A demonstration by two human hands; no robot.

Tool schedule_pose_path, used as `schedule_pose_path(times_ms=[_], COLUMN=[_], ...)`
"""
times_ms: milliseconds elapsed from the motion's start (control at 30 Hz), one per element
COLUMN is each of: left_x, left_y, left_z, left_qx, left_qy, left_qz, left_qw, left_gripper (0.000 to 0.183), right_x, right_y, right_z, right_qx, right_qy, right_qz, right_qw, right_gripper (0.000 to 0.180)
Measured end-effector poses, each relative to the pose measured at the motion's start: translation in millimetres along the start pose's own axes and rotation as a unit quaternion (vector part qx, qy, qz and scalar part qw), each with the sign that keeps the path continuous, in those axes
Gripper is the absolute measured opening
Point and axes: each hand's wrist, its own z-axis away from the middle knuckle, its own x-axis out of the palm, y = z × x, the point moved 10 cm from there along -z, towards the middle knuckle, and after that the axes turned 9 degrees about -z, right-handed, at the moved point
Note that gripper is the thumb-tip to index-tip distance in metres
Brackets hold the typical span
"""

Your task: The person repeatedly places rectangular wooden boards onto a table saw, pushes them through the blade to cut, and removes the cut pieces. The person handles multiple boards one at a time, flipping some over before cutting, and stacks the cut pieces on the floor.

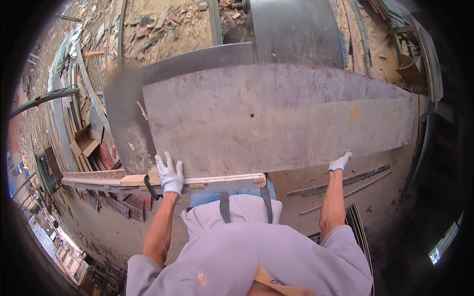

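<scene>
A large, worn sheet of plywood lies in front of me, with a small dark hole near its middle. My left hand, in a whitish work glove, rests at the sheet's near left corner with its fingers spread. Its palm lies over a wooden guide strip that runs along the near side. Just left of that hand, a black clamp sits on the strip. Farther right, my gloved right hand grips the sheet's near edge; the fingers beneath are hidden.
Under the sheet, a dark tabletop shows at the left. Another dark panel extends beyond. Wood scraps and sawdust cover the far ground. An opened cardboard box stands at left. Long strips lie on the floor at right.
</scene>
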Motion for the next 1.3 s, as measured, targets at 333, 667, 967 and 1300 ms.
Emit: schedule_pose_path(times_ms=[333, 667, 967, 1300], left_x=[6.0, 7.0, 12.7, 13.8], left_y=[13.5, 9.1, -0.3, 0.0], left_z=[33.0, 26.2, 36.5, 28.7], left_qx=[0.058, 0.05, 0.028, 0.029], left_qy=[0.039, 0.082, 0.084, 0.101], left_qz=[0.051, 0.068, 0.057, 0.072], left_qw=[0.996, 0.993, 0.994, 0.992], left_gripper=[0.068, 0.061, 0.059, 0.057], right_x=[-10.4, -19.3, 25.6, 61.2], right_y=[4.3, 2.1, 18.3, 54.8], right_z=[-12.6, -35.1, 164.0, 207.6], right_qx=[0.002, -0.029, -0.539, -0.664], right_qy=[0.016, 0.0, -0.121, -0.329], right_qz=[0.027, 0.16, 0.569, 0.575], right_qw=[1.0, 0.987, 0.609, 0.347], right_gripper=[0.113, 0.106, 0.126, 0.11])
